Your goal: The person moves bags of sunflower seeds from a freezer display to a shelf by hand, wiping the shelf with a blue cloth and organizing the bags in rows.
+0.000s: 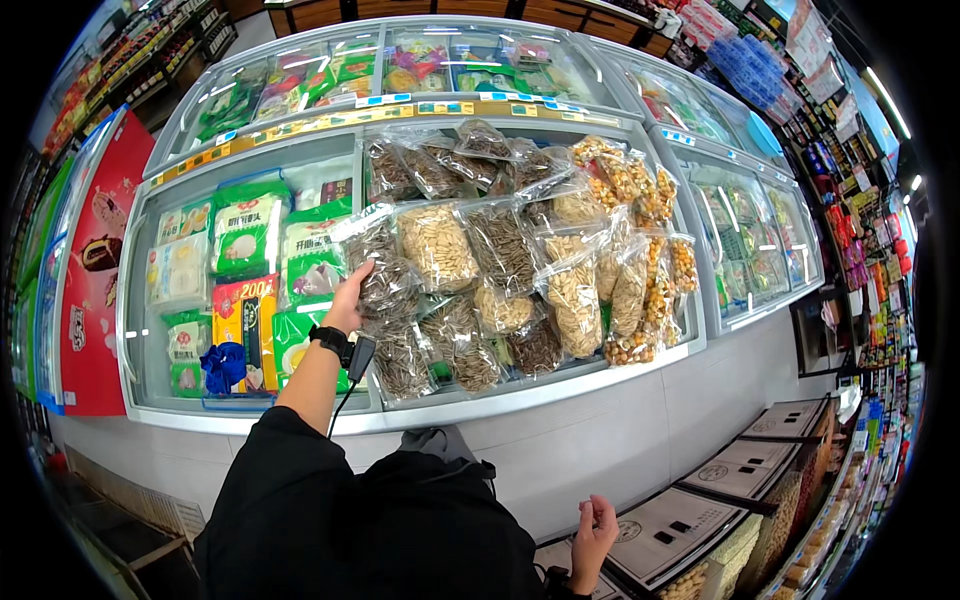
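Note:
Several clear bags of seeds and nuts lie on the glass lid of a chest freezer. My left hand (349, 297) rests at the left edge of a clear bag of dark sunflower seeds (386, 281), its thumb on the plastic; whether the fingers grip it is hidden. To the right of that bag are a bag of pale seeds (438, 247) and another bag of dark seeds (501, 247). Bags of a mixed yellow and brown snack (656, 289) lie at the right end. My right hand (594, 534) hangs low by the bulk bins, fingers loosely curled, away from the bags.
Frozen food packs (244, 232) and a crumpled blue item (223, 368) are at the left of the freezer (480, 406). A red freezer cabinet (94, 285) stands at the far left. Lidded bulk bins (675, 529) stand at lower right, with stocked shelves (862, 247) beyond.

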Motion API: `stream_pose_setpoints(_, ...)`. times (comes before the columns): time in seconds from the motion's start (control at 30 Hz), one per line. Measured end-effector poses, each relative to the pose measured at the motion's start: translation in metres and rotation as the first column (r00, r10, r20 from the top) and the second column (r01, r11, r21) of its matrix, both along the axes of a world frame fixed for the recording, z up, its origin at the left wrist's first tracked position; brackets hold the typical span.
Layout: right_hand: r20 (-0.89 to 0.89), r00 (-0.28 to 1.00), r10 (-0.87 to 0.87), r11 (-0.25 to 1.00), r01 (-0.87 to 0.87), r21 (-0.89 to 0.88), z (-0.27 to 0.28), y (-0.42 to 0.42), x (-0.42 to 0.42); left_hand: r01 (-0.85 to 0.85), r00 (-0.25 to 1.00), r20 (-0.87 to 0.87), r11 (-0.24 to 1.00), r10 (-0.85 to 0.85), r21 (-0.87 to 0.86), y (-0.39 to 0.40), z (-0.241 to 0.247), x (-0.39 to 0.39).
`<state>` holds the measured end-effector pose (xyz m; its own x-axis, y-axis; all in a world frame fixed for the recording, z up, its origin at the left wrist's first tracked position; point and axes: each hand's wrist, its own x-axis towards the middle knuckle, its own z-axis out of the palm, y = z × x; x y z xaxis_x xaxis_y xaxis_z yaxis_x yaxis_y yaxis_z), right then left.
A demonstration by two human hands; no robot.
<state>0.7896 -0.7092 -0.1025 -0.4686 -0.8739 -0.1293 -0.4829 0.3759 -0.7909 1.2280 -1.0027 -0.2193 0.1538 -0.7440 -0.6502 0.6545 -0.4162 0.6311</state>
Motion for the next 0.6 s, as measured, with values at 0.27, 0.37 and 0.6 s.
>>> stream_pose_setpoints(0.27,0.033,0.995,0.095,0.993,-0.093,-0.070,-0.012,-0.025,-0.031,0.007,0.998,-0.068,0.998,-0.003,0.062,-0.007,-0.017,0.000)
stream_pose_setpoints(0.37,-0.037,0.988,0.148,0.987,-0.150,-0.059,-0.001,-0.039,-0.033,-0.135,0.989,-0.060,0.991,0.135,0.002,-0.006,-0.049,-0.001)
stream_pose_setpoints(0.6,-0.068,0.969,0.238,0.955,-0.247,-0.164,0.005,-0.060,-0.049,-0.327,0.943,-0.016,0.916,0.333,-0.233,0.030,-0.020,-0.021)
